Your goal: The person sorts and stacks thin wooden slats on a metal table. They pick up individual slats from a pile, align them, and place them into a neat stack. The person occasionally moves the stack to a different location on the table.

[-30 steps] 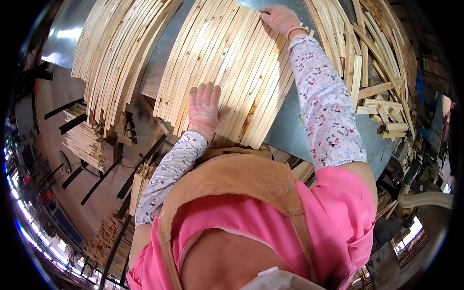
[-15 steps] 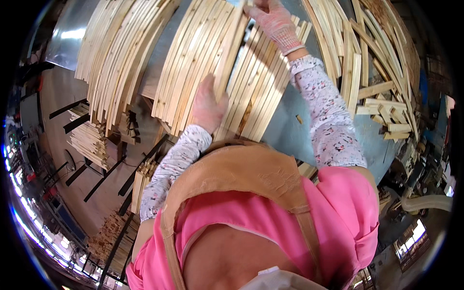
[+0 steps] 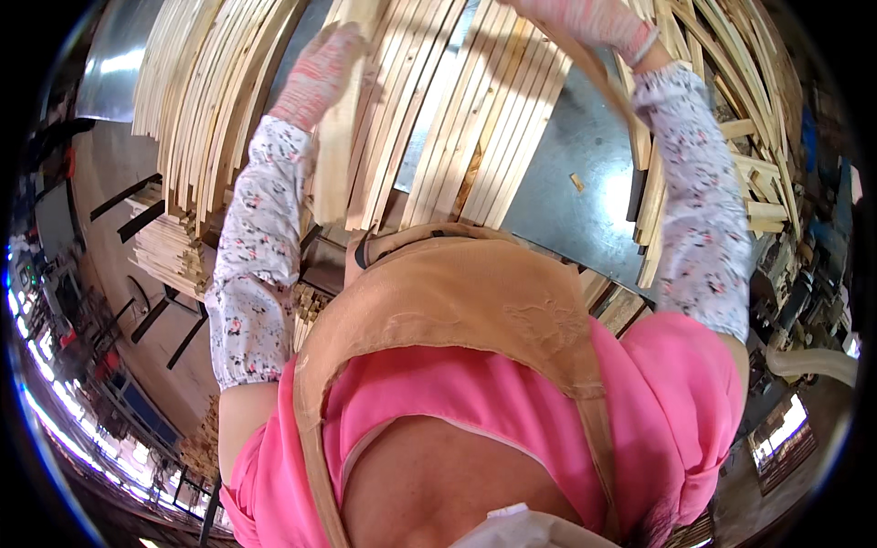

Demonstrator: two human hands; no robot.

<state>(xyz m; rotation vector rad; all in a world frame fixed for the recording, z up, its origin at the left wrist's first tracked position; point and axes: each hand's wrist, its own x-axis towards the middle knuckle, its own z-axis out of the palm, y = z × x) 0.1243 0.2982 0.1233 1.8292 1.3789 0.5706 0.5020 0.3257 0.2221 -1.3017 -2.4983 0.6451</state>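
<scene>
My left hand (image 3: 324,75), in a pink-and-white knit glove, is closed along the side of a pale wooden strip (image 3: 336,151) at the left edge of the middle row. My right hand (image 3: 598,20), gloved the same way, reaches to the top edge of the view. It grips a wooden strip (image 3: 592,66), smeared by motion, that slants down to the right above the metal tabletop; its fingertips are partly cut off. Between my hands lie a row of strips (image 3: 402,110) and, right of a narrow gap, a second row (image 3: 493,119) with some dark-marked pieces.
Another thick row of strips (image 3: 215,100) lies at the left. Loose strips and short offcuts (image 3: 763,215) crowd the right side. A small wood chip (image 3: 576,183) rests on the metal tabletop (image 3: 557,205). Below left, more strips (image 3: 169,247) sit near black bars (image 3: 142,221).
My left hand has moved up and left from between the rows to the middle row's left edge. My right hand has swung right with a strip. The middle row looks narrower.
</scene>
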